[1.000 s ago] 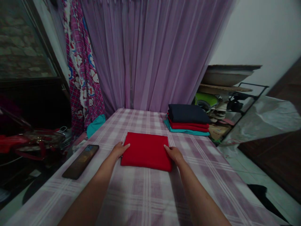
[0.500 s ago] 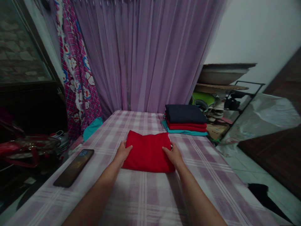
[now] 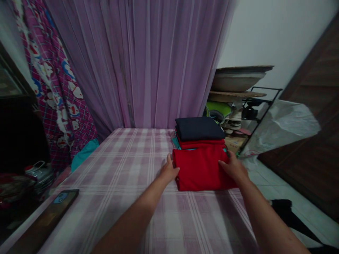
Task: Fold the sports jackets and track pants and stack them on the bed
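Note:
A folded red cloth (image 3: 201,170), perhaps a garment, is held between my two hands. My left hand (image 3: 170,170) grips its left side, thumb on top and fingers at the edge. On the right side my right hand (image 3: 234,167) holds it the same way, its fingers partly hidden behind the fabric. Just beyond the cloth stands a stack of folded fabric: a dark navy piece (image 3: 200,128) on top, red pieces (image 3: 185,144) under it, and a teal piece (image 3: 175,142) at the bottom. The red cloth covers part of the stack's front.
A plaid sheet (image 3: 127,165) covers the surface. A phone (image 3: 50,215) lies at its left edge. Behind hangs a purple curtain (image 3: 148,70), with a patterned cloth (image 3: 58,91) to its left. A rack (image 3: 265,106) with basins and shoes stands at the right, beside a plastic bag (image 3: 288,123).
Both hands have carried the folded red cloth to the right, up close to the front of the stack. The camera view has turned right, so the phone sits further left.

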{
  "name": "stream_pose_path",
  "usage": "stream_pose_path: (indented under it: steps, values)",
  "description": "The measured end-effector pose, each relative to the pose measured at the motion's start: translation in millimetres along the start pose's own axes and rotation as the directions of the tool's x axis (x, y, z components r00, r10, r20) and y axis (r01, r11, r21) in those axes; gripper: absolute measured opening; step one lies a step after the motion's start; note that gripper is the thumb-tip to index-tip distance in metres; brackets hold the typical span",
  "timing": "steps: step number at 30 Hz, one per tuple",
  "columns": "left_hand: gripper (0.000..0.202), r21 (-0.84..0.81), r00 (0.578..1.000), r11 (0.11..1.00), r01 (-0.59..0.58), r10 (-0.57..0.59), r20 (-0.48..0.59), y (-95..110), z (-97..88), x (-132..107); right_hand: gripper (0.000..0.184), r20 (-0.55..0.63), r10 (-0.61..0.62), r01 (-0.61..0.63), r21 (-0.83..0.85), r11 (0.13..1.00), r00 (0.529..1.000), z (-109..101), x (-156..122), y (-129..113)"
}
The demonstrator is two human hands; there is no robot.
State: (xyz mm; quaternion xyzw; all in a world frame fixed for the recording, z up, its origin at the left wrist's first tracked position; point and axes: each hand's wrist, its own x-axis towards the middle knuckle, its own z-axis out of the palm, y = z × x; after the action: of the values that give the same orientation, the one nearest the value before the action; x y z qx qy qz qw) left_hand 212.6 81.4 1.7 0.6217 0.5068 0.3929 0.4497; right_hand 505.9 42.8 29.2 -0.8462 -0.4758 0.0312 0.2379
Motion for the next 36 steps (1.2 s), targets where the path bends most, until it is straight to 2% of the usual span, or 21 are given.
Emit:
stream_pose_path:
  steps: [1, 3, 6, 9, 12, 15, 17, 19, 21, 23, 25, 27, 29, 31, 32, 33, 34, 35, 36]
  values:
    - [0.090, 0.141, 1.000, 0.990, -0.008, 0.008, 0.003, -6.7, -5.6, -4.1, 0.063, 0.040, 0.016, -0.015, -0.031, 0.999, 0.999, 9.1, 0.5, 9.8]
    - [0.083, 0.387, 0.998, 0.920, -0.056, 0.058, 0.005, -21.6, -28.5, -16.2, 0.058, 0.091, 0.032, -0.026, -0.063, 0.998, 0.995, 23.9, -1.0, 23.9]
    - [0.066, 0.617, 0.987, 0.780, -0.104, 0.160, -0.035, -46.7, -83.7, -41.2, 0.062, 0.038, 0.017, -0.013, -0.110, 0.994, 0.999, 28.3, -2.7, 21.9]
    - [0.057, 0.726, 0.967, 0.687, -0.026, 0.202, -0.156, -73.8, -141.0, -70.3, 0.060, -0.100, -0.162, 0.143, -0.177, 0.974, 0.982, 15.8, 0.4, -14.4]
    - [0.050, 0.729, 0.934, 0.684, 0.041, 0.232, -0.270, -96.8, -177.9, -93.8, 0.057, -0.130, -0.439, 0.401, -0.239, 0.884, 0.889, 6.2, 8.7, -72.2]
    - [0.048, 0.636, 0.891, 0.764, 0.108, 0.209, -0.403, -107.7, -190.5, -102.9, 0.058, -0.051, -0.602, 0.559, -0.318, 0.766, 0.797, 10.6, 21.0, -123.1]
    - [0.046, 0.558, 0.862, 0.820, 0.128, 0.186, -0.471, -108.4, -191.4, -101.8, 0.063, -0.021, -0.631, 0.580, -0.372, 0.725, 0.775, 17.7, 30.5, -143.5]
    - [0.043, 0.489, 0.847, 0.863, 0.129, 0.160, -0.507, -107.1, -190.8, -98.9, 0.062, -0.007, -0.625, 0.570, -0.404, 0.716, 0.780, 22.3, 40.7, -154.6]
    - [0.041, 0.417, 0.837, 0.899, 0.136, 0.121, -0.534, -106.2, -190.5, -96.9, 0.048, 0.003, -0.620, 0.567, -0.407, 0.716, 0.784, 19.9, 51.1, -162.4]
    - [0.041, 0.337, 0.826, 0.930, 0.147, 0.072, -0.559, -106.0, -190.6, -96.6, 0.034, -0.015, -0.598, 0.547, -0.386, 0.742, 0.801, 9.4, 60.3, -174.1]
    - [0.042, 0.250, 0.815, 0.957, 0.147, 0.026, -0.579, -105.6, -191.0, -97.3, 0.036, -0.070, -0.537, 0.483, -0.351, 0.802, 0.841, -5.6, 65.3, -194.1]
    - [0.043, 0.151, 0.791, 0.980, 0.133, -0.014, -0.611, -104.1, -191.7, -98.4, 0.039, -0.118, -0.493, 0.443, -0.301, 0.845, 0.862, -18.1, 60.7, -222.0]
    - [0.043, 0.050, 0.745, 0.993, 0.108, -0.048, -0.666, -101.5, -193.2, -99.3, 0.039, -0.137, -0.532, 0.495, -0.232, 0.837, 0.836, -20.9, 40.9, -251.9]
    - [0.047, -0.055, 0.674, 0.996, 0.065, -0.084, -0.734, -98.8, -196.6, -99.9, 0.037, -0.134, -0.639, 0.626, -0.130, 0.769, 0.758, -10.9, 3.6, -276.1]
    - [0.050, -0.111, 0.632, 0.993, 0.035, -0.108, -0.767, -97.8, -199.3, -100.1, 0.035, -0.120, -0.704, 0.701, -0.067, 0.710, 0.700, -1.7, -20.6, -283.9]
    - [0.053, -0.165, 0.592, 0.986, 0.002, -0.134, -0.795, -97.4, -202.8, -100.3, 0.033, -0.097, -0.778, 0.782, 0.005, 0.623, 0.621, 9.0, -46.8, -288.3]
    - [0.055, -0.209, 0.554, 0.977, -0.028, -0.159, -0.817, -97.9, -207.1, -100.4, 0.031, -0.053, -0.855, 0.856, 0.084, 0.510, 0.515, 20.3, -73.5, -289.4]
    - [0.057, -0.241, 0.517, 0.969, -0.051, -0.181, -0.837, -99.4, -212.0, -100.7, 0.030, 0.016, -0.929, 0.915, 0.167, 0.367, 0.370, 30.9, -98.7, -287.7]
    - [0.059, -0.255, 0.486, 0.965, -0.065, -0.193, -0.852, -102.0, -217.4, -100.9, 0.029, 0.123, -0.976, 0.943, 0.261, 0.205, 0.178, 39.9, -120.7, -284.1]
